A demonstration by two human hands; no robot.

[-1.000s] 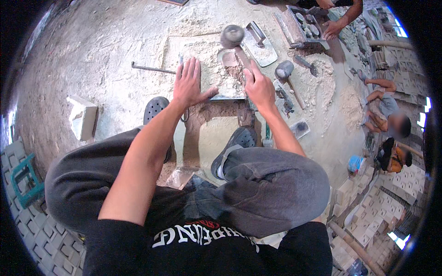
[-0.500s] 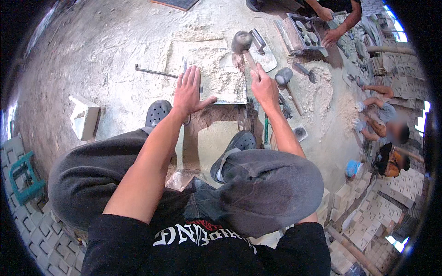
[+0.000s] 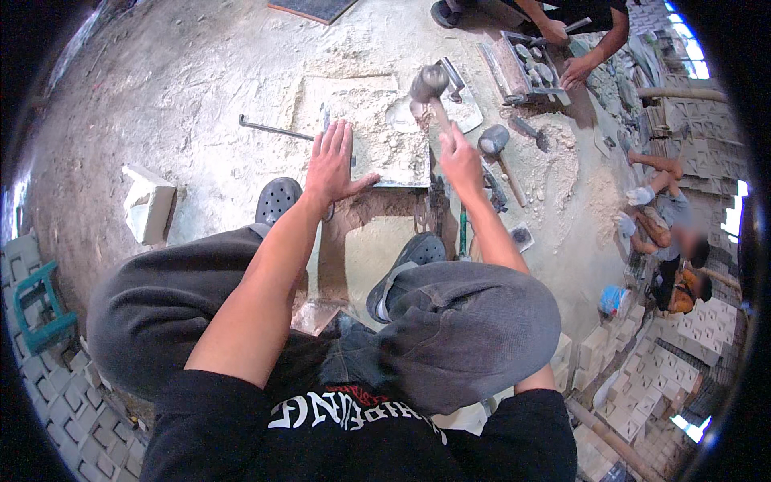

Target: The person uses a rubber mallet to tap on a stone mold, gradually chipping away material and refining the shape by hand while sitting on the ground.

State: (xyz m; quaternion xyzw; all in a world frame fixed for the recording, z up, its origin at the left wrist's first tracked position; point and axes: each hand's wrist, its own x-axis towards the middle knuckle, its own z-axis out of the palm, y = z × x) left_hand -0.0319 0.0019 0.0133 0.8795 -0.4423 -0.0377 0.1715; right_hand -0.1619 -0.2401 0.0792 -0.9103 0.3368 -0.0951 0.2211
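My left hand (image 3: 329, 170) lies flat with its fingers stretched, pressing on the left edge of a rectangular mould packed with pale, sandy powder (image 3: 381, 145). In my right hand (image 3: 462, 167) is the wooden handle of a mallet (image 3: 431, 82). Its dark, rounded head is up over the far right part of the mould, slightly blurred. A hooked metal rod (image 3: 273, 127) sticks out leftward from beside my left fingers. Just right of my right hand, a second mallet (image 3: 494, 140) rests on the floor.
A steel float (image 3: 452, 78) lies beyond the mallet. A trowel (image 3: 530, 133) sits by loose powder (image 3: 558, 165). At the far right, a co-worker's hands (image 3: 575, 69) work at another mould (image 3: 534, 68). A pale block (image 3: 148, 205) stands left; a green-handled tool (image 3: 463, 229) lies near my shoe.
The view has shifted slightly. My mallet stays raised at nearly the same spot, and my left hand keeps its place on the mould. A hammer now shows in the co-worker's hand.
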